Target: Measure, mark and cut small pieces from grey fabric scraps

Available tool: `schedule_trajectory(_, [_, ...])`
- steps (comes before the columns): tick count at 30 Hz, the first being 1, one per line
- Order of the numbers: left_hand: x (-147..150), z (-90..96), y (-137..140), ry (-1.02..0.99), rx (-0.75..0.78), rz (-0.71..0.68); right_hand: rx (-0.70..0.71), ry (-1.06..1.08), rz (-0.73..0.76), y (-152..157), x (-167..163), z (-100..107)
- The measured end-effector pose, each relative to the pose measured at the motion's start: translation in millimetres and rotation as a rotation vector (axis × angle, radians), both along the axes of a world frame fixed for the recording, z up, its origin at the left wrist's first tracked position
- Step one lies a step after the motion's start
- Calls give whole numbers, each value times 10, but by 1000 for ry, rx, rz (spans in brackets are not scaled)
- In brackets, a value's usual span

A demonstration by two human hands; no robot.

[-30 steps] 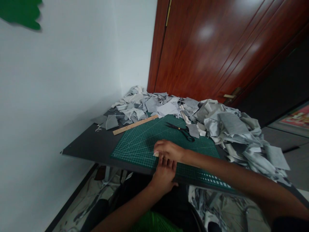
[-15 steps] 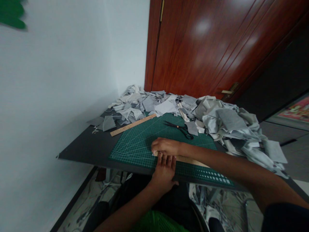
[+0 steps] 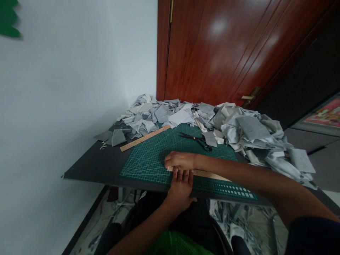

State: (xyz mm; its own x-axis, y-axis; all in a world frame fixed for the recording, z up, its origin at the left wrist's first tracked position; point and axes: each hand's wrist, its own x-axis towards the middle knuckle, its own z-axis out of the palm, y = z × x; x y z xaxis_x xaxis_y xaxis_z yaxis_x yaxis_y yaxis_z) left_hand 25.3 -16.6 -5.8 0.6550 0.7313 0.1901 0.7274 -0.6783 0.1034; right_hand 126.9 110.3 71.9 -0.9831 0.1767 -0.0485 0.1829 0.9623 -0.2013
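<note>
A wooden ruler (image 3: 208,175) lies on the green cutting mat (image 3: 145,161), partly hidden under my hands and right forearm. My left hand (image 3: 182,189) rests with its fingers stretched out flat over the ruler near its left end, the thumb apart toward the table edge. Just beyond it, my right hand (image 3: 180,160) is closed at the ruler's left end, its fingers curled down to the mat. Whatever is in those fingers is hidden. Black scissors (image 3: 195,138) lie on the mat past my right hand, blades a little apart.
A second wooden ruler (image 3: 145,138) lies slantwise across the mat's far left edge. Heaps of grey and white fabric scraps (image 3: 252,129) line the back and right of the dark table (image 3: 90,164). A white wall (image 3: 66,88) and a reddish wooden door (image 3: 207,53) stand behind.
The view has shifted slightly. My right hand looks to have slid a very little to the left along the ruler's end; my left hand stays in place on the ruler.
</note>
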Motion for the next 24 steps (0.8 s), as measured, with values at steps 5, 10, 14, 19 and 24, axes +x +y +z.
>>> schedule_trajectory(5, [1, 30, -12, 12, -45, 19, 5, -10, 19, -28, -34, -37])
schedule_trajectory(10, [1, 45, -13, 26, -46, 8, 53, -15, -11, 2, -42, -72])
schedule_trajectory(14, [12, 55, -19, 31, -66, 20, 72, -27, -10, -22, -57, -70])
schedule_trajectory(19, [-3, 58, -9, 22, -68, 19, 105, -24, -18, -30, -53, -57])
schedule_trajectory(24, [-18, 22, 18, 14, -32, -11, 157, 68, -125, 35, 51, -8])
